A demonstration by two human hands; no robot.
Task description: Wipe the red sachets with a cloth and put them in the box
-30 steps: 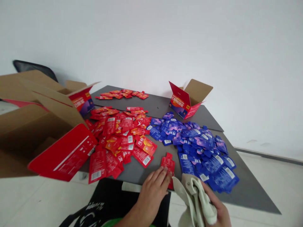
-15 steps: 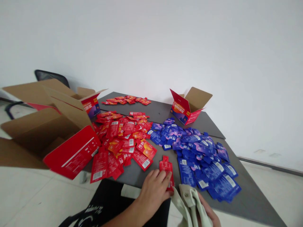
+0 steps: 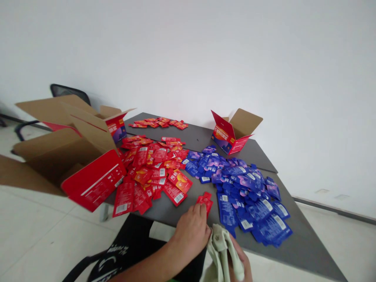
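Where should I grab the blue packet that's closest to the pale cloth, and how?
I'd pinch the blue packet by its narrow neck, coming from the near edge of the table. The neck points toward that edge, and the packet lies fairly flat at the left side of the blue pile, so its neck looks easiest. The right hand, holding the pale cloth, is close by.

The person's left hand [image 3: 192,229] has its fingers over a red sachet [image 3: 205,199] by the table [image 3: 296,239] edge; the right hand [image 3: 244,263] grips pale-green cloth [image 3: 219,241], with heaped blue sachets [image 3: 255,203] beyond.
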